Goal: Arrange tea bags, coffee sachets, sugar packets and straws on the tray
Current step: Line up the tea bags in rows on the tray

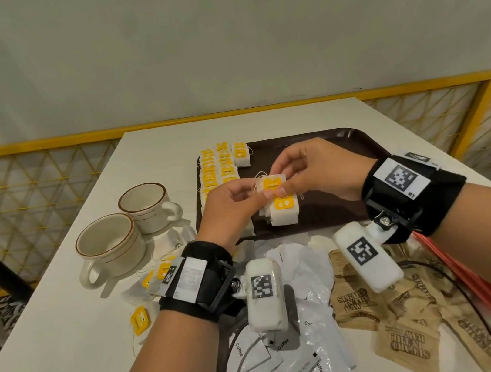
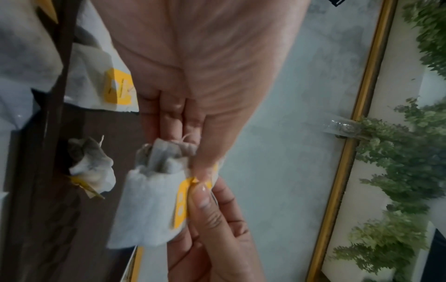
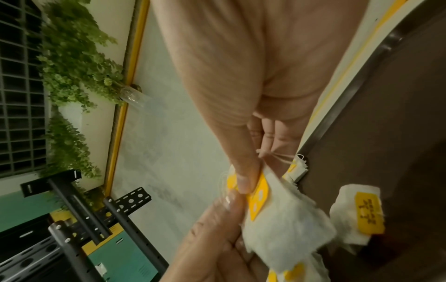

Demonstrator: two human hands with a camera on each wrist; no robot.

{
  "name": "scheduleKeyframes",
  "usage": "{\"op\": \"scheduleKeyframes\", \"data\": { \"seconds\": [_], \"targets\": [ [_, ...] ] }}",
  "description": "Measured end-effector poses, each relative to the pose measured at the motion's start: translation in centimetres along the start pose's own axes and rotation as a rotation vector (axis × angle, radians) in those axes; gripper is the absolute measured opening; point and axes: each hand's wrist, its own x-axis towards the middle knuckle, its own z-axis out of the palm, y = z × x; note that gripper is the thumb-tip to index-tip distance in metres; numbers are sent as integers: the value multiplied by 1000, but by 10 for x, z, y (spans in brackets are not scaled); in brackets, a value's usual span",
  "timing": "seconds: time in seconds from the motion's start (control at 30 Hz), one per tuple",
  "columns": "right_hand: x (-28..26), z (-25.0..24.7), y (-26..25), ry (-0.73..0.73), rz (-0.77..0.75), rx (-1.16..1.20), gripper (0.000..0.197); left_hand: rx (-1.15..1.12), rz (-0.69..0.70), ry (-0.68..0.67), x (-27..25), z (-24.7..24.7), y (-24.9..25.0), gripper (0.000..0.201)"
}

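Note:
Both hands hold one white tea bag (image 1: 271, 183) with a yellow tag just above the dark brown tray (image 1: 339, 140). My left hand (image 1: 258, 191) pinches its left edge and my right hand (image 1: 281, 177) pinches the tag from the right. The left wrist view shows the held tea bag (image 2: 149, 200) under my left hand (image 2: 193, 152), with right fingertips (image 2: 205, 200) on the tag. In the right wrist view, my right hand (image 3: 248, 171) presses its thumb on the tag of the tea bag (image 3: 284, 219). Rows of tea bags (image 1: 219, 167) fill the tray's left side. A small stack (image 1: 285, 213) lies below the hands.
Two empty cups (image 1: 110, 247) stand left of the tray, with loose tea bags (image 1: 140, 319) near them. Coffee sachets (image 1: 298, 356), brown sugar packets (image 1: 399, 309) and red straws (image 1: 476, 288) lie on the white table (image 1: 56, 357) in front. A yellow railing (image 1: 40, 144) runs behind.

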Motion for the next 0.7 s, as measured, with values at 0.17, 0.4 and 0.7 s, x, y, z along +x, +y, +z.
{"op": "scheduleKeyframes", "data": {
  "seconds": [0.17,0.4,0.7],
  "targets": [
    [0,-3,4,-3,15,-7,31,3,-12,63,0,-2,-2,11],
    [-10,-13,-2,-110,101,61,34,2,33,141,2,-4,-2,9],
    [-2,-2,-4,-12,20,19,35,23,28,4,-1,-1,2,11]
  ]
}}
